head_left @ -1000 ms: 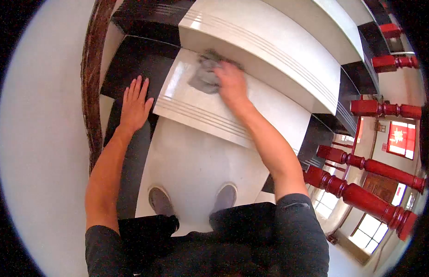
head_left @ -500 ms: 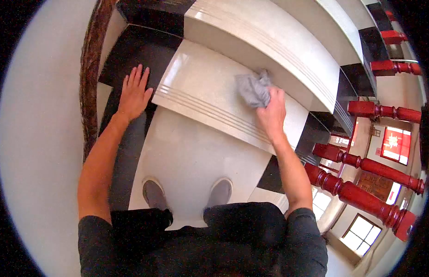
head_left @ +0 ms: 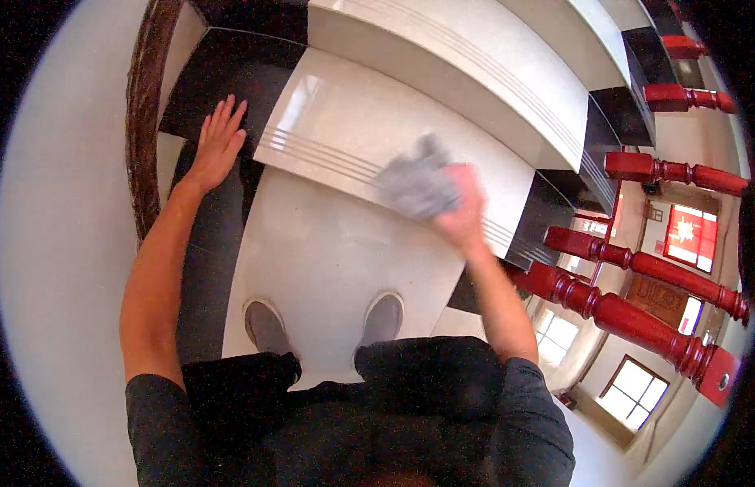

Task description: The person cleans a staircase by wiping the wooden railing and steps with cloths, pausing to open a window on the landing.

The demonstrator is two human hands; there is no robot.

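A crumpled grey cloth (head_left: 418,180) is gripped in my right hand (head_left: 465,204), both smeared by motion. It is over the front edge of a pale stair tread (head_left: 353,114) with grooved lines along its nosing. Whether the cloth touches the stone cannot be made out. My left hand (head_left: 217,144) lies flat with fingers stretched on the black stone border (head_left: 246,77) at the left end of the stair, holding nothing.
More pale steps (head_left: 475,49) rise toward the upper right. Red turned balusters (head_left: 613,312) line the right side, with a room visible beyond. A dark wooden trim (head_left: 146,105) runs along the white wall (head_left: 61,243) at left. My grey shoes (head_left: 382,318) stand on the lower step.
My right hand has drawn the cloth from the back of the tread toward its front edge, nearer to me. My left hand stays on the black border. The view has shifted slightly.
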